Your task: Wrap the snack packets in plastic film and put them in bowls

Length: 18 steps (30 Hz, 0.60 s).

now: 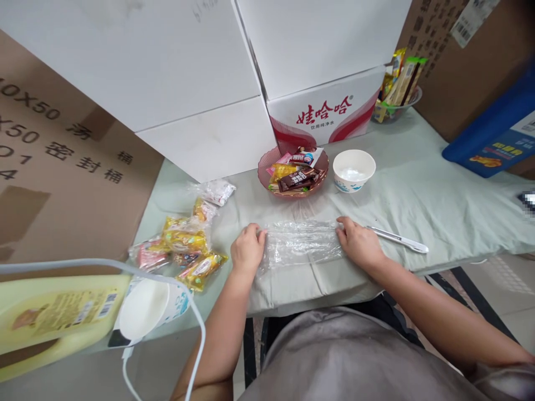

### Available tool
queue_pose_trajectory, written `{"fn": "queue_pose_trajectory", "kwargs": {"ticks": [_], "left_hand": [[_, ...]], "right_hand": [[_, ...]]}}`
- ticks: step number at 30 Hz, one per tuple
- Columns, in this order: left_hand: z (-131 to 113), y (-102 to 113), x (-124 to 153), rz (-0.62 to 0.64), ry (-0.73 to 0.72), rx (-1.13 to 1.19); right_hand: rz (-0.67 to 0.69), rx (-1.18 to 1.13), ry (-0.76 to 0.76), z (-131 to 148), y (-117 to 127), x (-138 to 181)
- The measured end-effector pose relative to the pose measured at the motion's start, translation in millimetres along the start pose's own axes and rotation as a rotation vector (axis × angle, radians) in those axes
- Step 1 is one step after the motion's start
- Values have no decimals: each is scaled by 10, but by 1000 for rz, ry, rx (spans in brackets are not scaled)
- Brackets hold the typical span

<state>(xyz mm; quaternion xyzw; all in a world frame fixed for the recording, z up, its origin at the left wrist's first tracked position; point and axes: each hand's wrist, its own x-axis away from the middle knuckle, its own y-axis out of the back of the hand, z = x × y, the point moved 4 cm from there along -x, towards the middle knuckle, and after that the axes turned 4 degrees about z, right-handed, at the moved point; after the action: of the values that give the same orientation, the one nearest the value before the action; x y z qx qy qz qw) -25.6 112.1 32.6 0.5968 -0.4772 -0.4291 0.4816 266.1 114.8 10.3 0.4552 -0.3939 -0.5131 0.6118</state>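
A crinkled clear plastic bag [305, 242] lies stretched over the cloth between my two hands. My left hand [247, 249] is closed on its left edge, thumb against fingers. On the opposite edge, my right hand [361, 243] pinches the plastic the same way. A white utility knife [401, 240] rests just right of my right hand. Beyond the bag stand a pink glass bowl [267, 181] of wrapped snacks and a white paper bowl [354, 167] with clear, shiny material inside.
Snacks in clear bags [184, 236] lie to the left, near a paper cup [144, 309] on its side and a yellow jug [58, 317]. A white cable [203, 334] loops in front. White boxes [200, 133], another snack bowl [399, 108] and a blue container [493, 128] stand behind.
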Motion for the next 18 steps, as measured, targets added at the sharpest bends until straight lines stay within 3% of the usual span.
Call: {"fn": "queue_pose_trajectory", "kwargs": {"ticks": [2, 4, 7, 9, 15, 18], "left_hand": [[-114, 123, 87, -167, -91, 7], [-308, 174, 213, -230, -281, 47], [-646, 34, 425, -55, -661, 89], [-772, -128, 537, 78, -809, 61], [-732, -386, 597, 238, -767, 14], [-743, -375, 599, 257, -764, 16]], "right_hand": [[13, 6, -3, 20, -3, -6], [24, 0, -4, 43, 3, -8], [24, -32, -7, 44, 24, -30], [2, -76, -3, -4, 53, -68], [-196, -201, -24, -216, 293, -145], [-194, -211, 226, -13, 297, -83]]}}
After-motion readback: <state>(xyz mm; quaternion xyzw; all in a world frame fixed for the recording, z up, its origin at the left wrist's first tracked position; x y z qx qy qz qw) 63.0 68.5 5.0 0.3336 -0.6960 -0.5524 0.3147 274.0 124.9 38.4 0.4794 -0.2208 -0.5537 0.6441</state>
